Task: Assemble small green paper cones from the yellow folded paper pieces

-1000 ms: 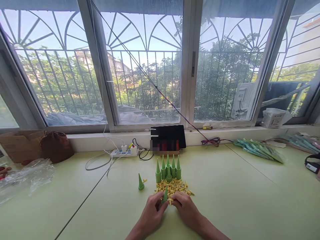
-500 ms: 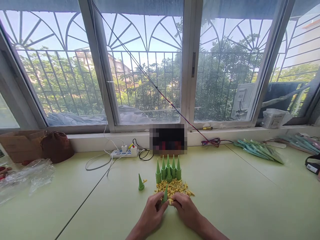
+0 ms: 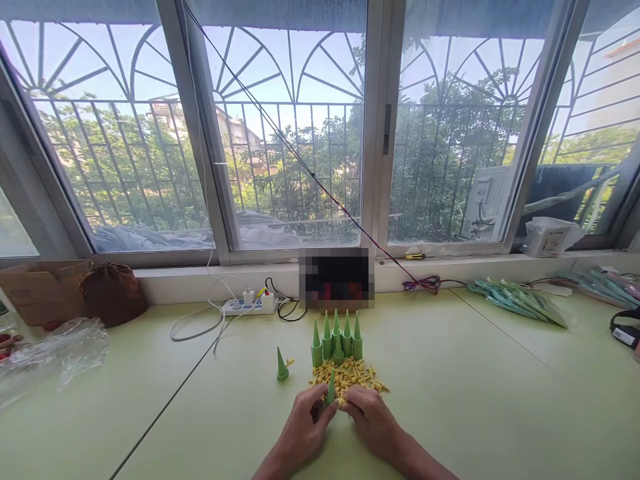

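My left hand (image 3: 303, 427) pinches a green cone (image 3: 331, 387) upright at the near edge of a pile of small yellow pieces (image 3: 347, 375). My right hand (image 3: 373, 417) is closed beside it, its fingertips pressed at the cone's base among the yellow pieces; what it pinches is too small to name. Behind the pile stands a tight group of several green cones (image 3: 337, 339). One more green cone (image 3: 282, 365) stands alone to the left with a yellow piece next to it.
The pale green table (image 3: 450, 387) runs to the windowsill. A white power strip (image 3: 249, 304) with cables and a dark blurred device (image 3: 336, 279) lie at the back. A brown bag (image 3: 113, 292), a cardboard box (image 3: 43, 288) and clear plastic (image 3: 55, 350) sit left; teal packets (image 3: 517, 300) right.
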Tool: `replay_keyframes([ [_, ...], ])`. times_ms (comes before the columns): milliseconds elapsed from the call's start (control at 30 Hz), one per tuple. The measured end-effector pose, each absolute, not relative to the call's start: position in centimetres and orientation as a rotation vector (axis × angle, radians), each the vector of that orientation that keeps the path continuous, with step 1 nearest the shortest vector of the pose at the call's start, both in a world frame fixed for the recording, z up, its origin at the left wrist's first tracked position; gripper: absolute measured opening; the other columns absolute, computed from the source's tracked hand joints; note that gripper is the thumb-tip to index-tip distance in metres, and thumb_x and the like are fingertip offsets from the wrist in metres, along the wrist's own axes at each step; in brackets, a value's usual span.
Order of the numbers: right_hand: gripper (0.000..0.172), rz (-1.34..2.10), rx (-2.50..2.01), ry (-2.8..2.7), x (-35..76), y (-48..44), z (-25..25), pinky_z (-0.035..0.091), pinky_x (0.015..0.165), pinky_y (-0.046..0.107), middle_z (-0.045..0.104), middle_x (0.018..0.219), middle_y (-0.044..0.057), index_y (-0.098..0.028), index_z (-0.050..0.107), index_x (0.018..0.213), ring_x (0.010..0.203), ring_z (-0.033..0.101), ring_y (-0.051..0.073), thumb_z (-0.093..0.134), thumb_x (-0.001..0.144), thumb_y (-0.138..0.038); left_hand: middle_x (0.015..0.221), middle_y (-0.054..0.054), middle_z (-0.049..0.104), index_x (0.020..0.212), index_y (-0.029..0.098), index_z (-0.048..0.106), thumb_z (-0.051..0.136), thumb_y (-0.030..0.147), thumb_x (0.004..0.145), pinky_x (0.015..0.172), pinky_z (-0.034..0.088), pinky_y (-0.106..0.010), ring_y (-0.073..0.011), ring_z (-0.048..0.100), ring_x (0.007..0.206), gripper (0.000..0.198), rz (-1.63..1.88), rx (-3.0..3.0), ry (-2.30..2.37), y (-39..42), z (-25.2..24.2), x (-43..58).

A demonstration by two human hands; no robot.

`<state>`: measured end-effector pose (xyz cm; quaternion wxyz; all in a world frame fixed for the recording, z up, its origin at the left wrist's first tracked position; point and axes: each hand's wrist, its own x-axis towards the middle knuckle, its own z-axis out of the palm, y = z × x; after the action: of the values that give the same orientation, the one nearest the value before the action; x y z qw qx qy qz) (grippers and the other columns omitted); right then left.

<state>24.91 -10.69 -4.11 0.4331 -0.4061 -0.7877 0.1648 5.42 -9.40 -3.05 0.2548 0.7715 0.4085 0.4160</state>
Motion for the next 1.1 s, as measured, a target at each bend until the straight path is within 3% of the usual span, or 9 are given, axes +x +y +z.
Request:
replay_keyframes([
  [367, 0.054, 0.430, -1.042, -1.974, 24.9, -10.8, -4.0, 0.033, 0.061, 0.026, 0.057, 0.067, 0.001, -0.022, 0.043, 0.065, 0.062, 0.049, 0.015, 0.032, 0.109, -0.051, 0.059, 0.002, 0.049, 0.072, 0.017, 0.066, 0.066, 0.053, 0.088, 0.050, 0.036, -0.022, -0.0118, 0.041, 0.053, 0.039, 1.212, 2.036, 1.083, -9.5, -2.7, 5.6],
  [1100, 0.050, 0.415, -1.079, -1.990, 24.9, -11.1, -4.0, 0.031, 0.057, 0.028, 0.058, 0.063, 0.000, -0.022, 0.045, 0.066, 0.057, 0.048, 0.015, 0.030, 0.109, -0.044, 0.060, 0.001, 0.051, 0.073, 0.018, 0.067, 0.064, 0.045, 0.092, 0.052, 0.034, -0.023, -0.0132, 0.044, 0.056, 0.032, 1.124, 2.080, 1.045, -10.1, -1.6, 5.8],
])
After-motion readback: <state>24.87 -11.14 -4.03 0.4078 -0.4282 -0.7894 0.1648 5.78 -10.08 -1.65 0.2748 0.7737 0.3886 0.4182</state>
